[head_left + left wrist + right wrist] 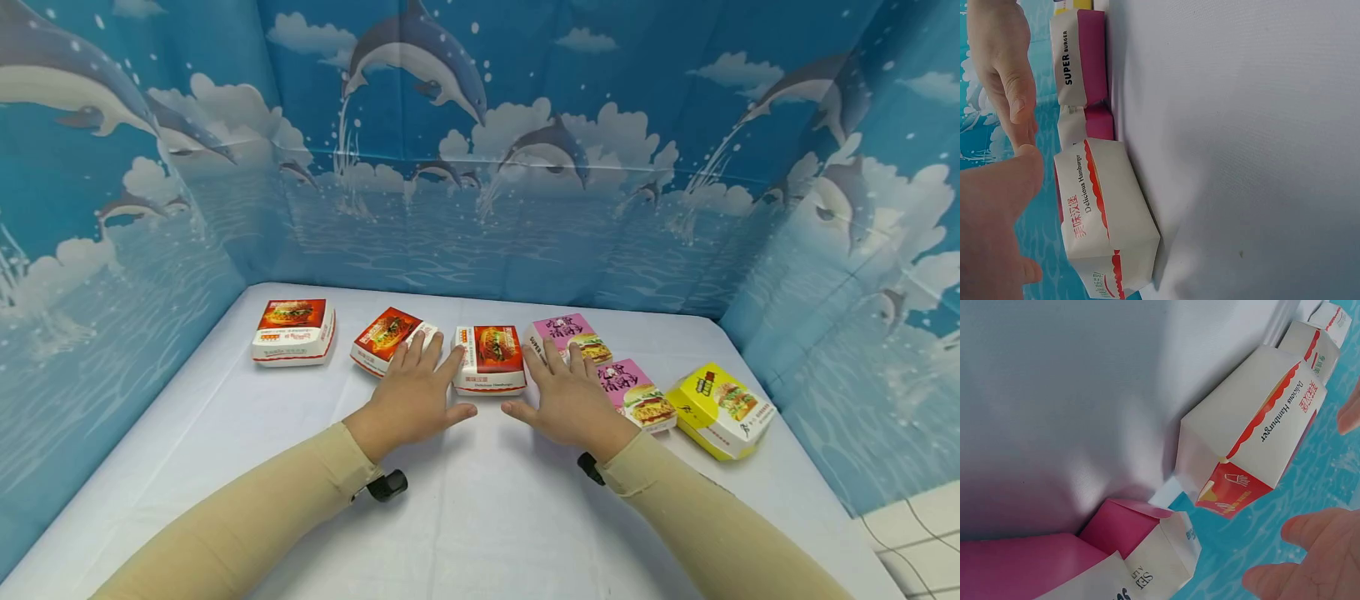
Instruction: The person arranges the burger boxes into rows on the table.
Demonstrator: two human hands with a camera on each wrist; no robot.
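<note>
A red and white hamburger box (491,358) stands between the two hands, its printed lid facing up. My left hand (416,392) hovers with spread fingers at its left side, overlapping the corner of a second red and white box (384,335). On the other side my right hand (573,404) is spread out too, its fingers reaching over the near edge of a pink burger box (566,332) and beside another pink one (637,392). Neither hand grips anything. In the left wrist view, the thumb (1025,169) shows above the level of the middle box (1110,206).
A third red and white box (294,332) stands at the far left of the white-covered table (465,533). At the right end sits a yellow and white burger box (722,408), against the nearer pink one. A blue dolphin-print curtain (480,233) encloses the back and sides.
</note>
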